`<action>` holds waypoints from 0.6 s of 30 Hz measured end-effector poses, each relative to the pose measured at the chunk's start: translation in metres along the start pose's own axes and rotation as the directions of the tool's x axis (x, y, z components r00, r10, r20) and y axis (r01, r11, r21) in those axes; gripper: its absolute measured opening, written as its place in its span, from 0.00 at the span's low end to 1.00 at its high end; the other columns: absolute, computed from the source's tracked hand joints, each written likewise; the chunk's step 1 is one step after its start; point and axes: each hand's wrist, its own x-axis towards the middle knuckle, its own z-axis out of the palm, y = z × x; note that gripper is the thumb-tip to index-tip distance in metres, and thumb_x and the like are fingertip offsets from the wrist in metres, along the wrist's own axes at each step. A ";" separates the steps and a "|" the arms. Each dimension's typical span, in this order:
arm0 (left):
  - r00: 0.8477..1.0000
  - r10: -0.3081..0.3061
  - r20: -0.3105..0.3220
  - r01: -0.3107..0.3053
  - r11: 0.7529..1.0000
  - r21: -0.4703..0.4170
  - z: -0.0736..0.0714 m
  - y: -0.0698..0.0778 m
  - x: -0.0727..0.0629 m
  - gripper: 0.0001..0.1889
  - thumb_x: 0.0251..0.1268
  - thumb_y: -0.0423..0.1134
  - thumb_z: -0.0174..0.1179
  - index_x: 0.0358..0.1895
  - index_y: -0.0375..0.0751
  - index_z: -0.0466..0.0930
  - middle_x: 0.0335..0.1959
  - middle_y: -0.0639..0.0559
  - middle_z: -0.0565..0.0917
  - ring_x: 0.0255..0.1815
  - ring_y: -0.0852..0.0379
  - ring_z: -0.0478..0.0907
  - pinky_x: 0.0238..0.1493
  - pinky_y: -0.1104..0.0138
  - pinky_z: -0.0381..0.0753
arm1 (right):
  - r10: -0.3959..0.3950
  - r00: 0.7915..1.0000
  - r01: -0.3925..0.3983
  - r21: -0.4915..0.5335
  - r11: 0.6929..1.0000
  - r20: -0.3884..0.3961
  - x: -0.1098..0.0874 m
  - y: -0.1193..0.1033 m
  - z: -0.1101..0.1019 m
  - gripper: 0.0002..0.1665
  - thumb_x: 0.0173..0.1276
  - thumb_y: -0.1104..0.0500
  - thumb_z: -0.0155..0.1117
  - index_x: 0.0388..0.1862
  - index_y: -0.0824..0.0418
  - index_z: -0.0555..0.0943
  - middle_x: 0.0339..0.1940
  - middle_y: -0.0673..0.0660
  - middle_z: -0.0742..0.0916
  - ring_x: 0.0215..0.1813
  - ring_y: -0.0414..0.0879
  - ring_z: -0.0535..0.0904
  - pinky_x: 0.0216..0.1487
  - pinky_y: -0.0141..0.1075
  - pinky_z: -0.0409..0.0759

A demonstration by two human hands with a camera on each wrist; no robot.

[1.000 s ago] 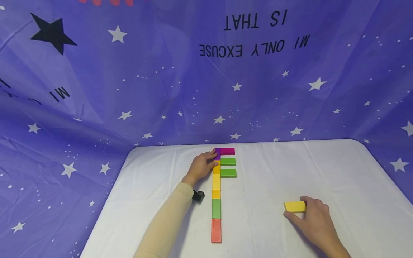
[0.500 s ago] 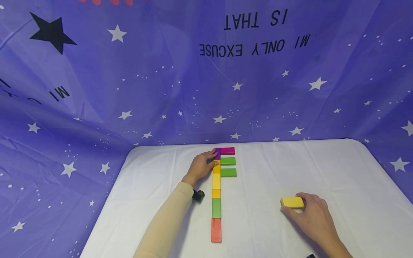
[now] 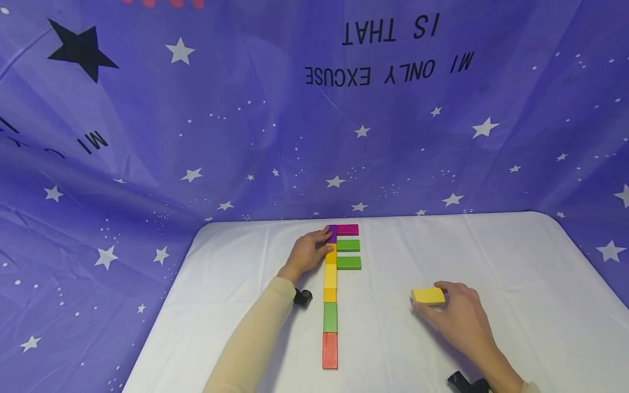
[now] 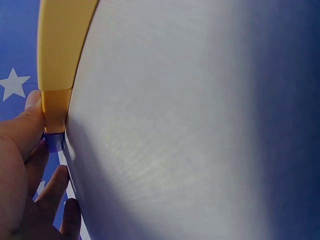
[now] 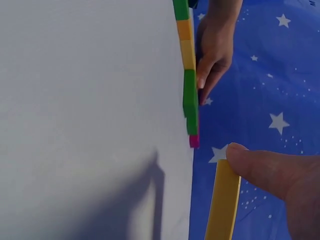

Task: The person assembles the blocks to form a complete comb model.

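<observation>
A straight row of wooden blocks lies on the table in the head view. From the far end come a purple block (image 3: 333,236), an orange block (image 3: 331,259), a pale yellow block (image 3: 331,277), a small orange one, a green block (image 3: 330,316) and a red block (image 3: 330,350). My left hand (image 3: 306,254) rests against the row's left side, fingertips on the purple block and thumb at the orange block (image 4: 56,110). Over the table's right part, my right hand (image 3: 464,316) pinches a yellow block (image 3: 427,296) between thumb and fingers; the right wrist view shows this yellow block (image 5: 223,200) too.
A magenta block (image 3: 348,230) and two green blocks, the nearer green block (image 3: 349,263) included, stick out rightward from the row's far part. White cloth (image 3: 393,349) covers the table. A purple star-printed curtain (image 3: 275,120) hangs behind it.
My right hand has moved left and toward the far side with the yellow block, which appears raised off the cloth. The left hand and the row have stayed in place.
</observation>
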 end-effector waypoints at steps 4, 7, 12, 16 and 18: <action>1.000 0.004 -0.002 -0.004 1.000 0.002 0.000 0.000 0.000 0.26 0.71 0.46 0.63 0.69 0.44 0.75 0.73 0.56 0.71 0.74 0.49 0.66 0.76 0.55 0.61 | -0.017 1.000 0.017 0.006 1.000 -0.011 0.004 -0.008 0.002 0.49 0.51 0.34 0.78 0.56 0.72 0.80 0.50 0.72 0.84 0.53 0.65 0.75 0.48 0.59 0.78; 1.000 -0.002 0.003 0.002 1.000 0.008 0.000 0.000 0.000 0.26 0.71 0.46 0.63 0.69 0.44 0.75 0.73 0.56 0.70 0.74 0.49 0.66 0.76 0.55 0.61 | -0.018 1.000 0.018 0.010 1.000 -0.002 0.006 -0.014 0.003 0.49 0.51 0.33 0.78 0.56 0.72 0.80 0.51 0.72 0.84 0.53 0.64 0.75 0.48 0.58 0.78; 1.000 -0.005 0.006 0.005 1.000 0.010 0.000 0.000 0.000 0.26 0.71 0.46 0.63 0.69 0.45 0.74 0.73 0.57 0.70 0.75 0.50 0.66 0.76 0.56 0.60 | -0.032 0.999 0.032 0.017 0.999 0.004 0.010 -0.022 0.009 0.48 0.52 0.35 0.78 0.56 0.72 0.80 0.51 0.71 0.84 0.55 0.64 0.75 0.52 0.58 0.77; 1.000 0.003 0.002 -0.003 1.000 0.012 0.001 -0.001 0.000 0.26 0.70 0.46 0.64 0.69 0.45 0.75 0.73 0.57 0.70 0.74 0.50 0.66 0.76 0.56 0.61 | -0.050 0.999 0.050 0.026 0.998 -0.003 0.013 -0.028 0.013 0.45 0.52 0.37 0.79 0.55 0.72 0.81 0.50 0.70 0.85 0.54 0.64 0.75 0.53 0.57 0.77; 1.000 0.005 0.003 -0.005 1.000 0.015 0.001 0.000 0.001 0.26 0.71 0.46 0.63 0.69 0.45 0.75 0.73 0.57 0.70 0.74 0.49 0.66 0.76 0.56 0.61 | -0.061 0.998 0.062 0.031 0.998 -0.010 0.015 -0.032 0.015 0.44 0.52 0.38 0.79 0.54 0.72 0.82 0.49 0.69 0.85 0.54 0.63 0.75 0.53 0.57 0.77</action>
